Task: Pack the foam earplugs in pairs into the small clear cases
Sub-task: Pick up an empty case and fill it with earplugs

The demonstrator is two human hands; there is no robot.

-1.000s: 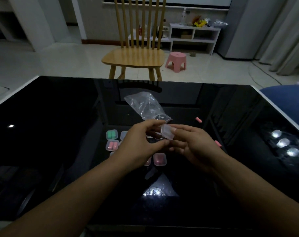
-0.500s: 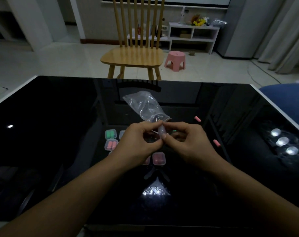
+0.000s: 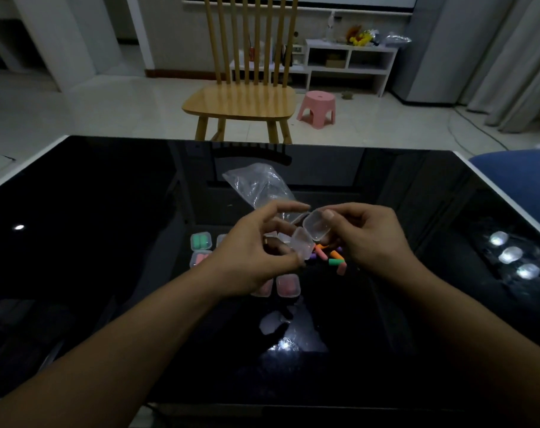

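Observation:
Both hands hold one small clear case [image 3: 309,239] above the black table [image 3: 108,242], hinged wide open. My left hand [image 3: 250,257] pinches its lower half and my right hand [image 3: 367,239] pinches its upper half. The case looks empty. Under the hands lies a pile of loose foam earplugs [image 3: 332,257], orange, green, pink and purple. Filled cases lie on the table: a green pair [image 3: 201,241], a pink pair [image 3: 199,259] and a pink pair [image 3: 288,285] nearer me. Other cases are partly hidden behind my left hand.
A crumpled clear plastic bag [image 3: 258,186] lies just beyond the hands. A wooden chair [image 3: 244,97] and a pink stool [image 3: 317,108] stand past the table's far edge. A blue cushion [image 3: 521,180] sits at the right edge. Lamp reflections glare on the glossy top.
The case was shut between my fingers a second ago; now it is swung open, my hands have drawn apart, and the loose earplugs beneath show.

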